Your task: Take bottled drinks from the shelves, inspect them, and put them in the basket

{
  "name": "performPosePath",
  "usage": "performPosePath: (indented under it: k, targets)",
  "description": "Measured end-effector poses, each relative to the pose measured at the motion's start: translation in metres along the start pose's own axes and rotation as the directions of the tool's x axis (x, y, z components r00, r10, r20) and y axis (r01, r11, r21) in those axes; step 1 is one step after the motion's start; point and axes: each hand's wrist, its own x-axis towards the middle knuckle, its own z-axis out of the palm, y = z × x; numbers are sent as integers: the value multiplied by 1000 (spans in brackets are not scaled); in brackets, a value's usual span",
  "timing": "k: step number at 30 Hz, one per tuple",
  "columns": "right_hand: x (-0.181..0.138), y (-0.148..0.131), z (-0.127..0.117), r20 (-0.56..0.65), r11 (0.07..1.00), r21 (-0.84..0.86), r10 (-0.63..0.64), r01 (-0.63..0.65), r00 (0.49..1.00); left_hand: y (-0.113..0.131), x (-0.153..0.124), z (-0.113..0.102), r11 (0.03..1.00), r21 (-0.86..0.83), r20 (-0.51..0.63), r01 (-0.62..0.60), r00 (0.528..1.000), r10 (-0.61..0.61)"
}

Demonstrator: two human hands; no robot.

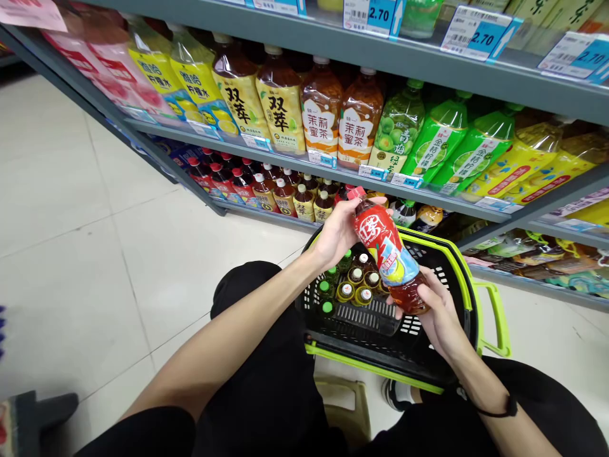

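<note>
I hold a red-labelled tea bottle (387, 254) tilted over a black and green shopping basket (464, 298). My left hand (340, 231) grips its upper part near the red cap. My right hand (440, 311) cups its bottom end from below. Several small capped bottles (354, 285) stand upright inside the basket under the bottle.
A grey store shelf (333, 171) runs across the view with rows of large drink bottles (280, 105) and price tags (375, 16). The lowest shelf holds smaller red-capped bottles (247, 181). Pale floor tiles (71, 222) spread to the left. My knees in black frame the basket.
</note>
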Motion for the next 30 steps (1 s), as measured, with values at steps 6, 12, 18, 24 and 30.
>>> performPosePath:
  k: [6, 12, 18, 24, 30]
  targets:
    - [0, -10, 5, 62, 983, 116, 135, -141, 989, -10, 4, -7, 995, 96, -74, 22, 997, -15]
    - [4, -6, -2, -13, 981, -128, 142, -142, 990, -16, 5, -8, 983, 181, -164, 22, 986, 8]
    - [9, -9, -18, -107, 617, -782, -275, 90, 956, -29, 6, -11, 947, 309, -230, 88, 973, -15]
    - [13, -16, -39, -33, 295, -952, -384, 88, 923, -96, 7, -6, 718, 642, -203, 270, 962, -181]
    - [13, -22, -46, -40, 202, -979, -377, 39, 925, -171, 3, 13, 430, 902, 110, 33, 947, -302]
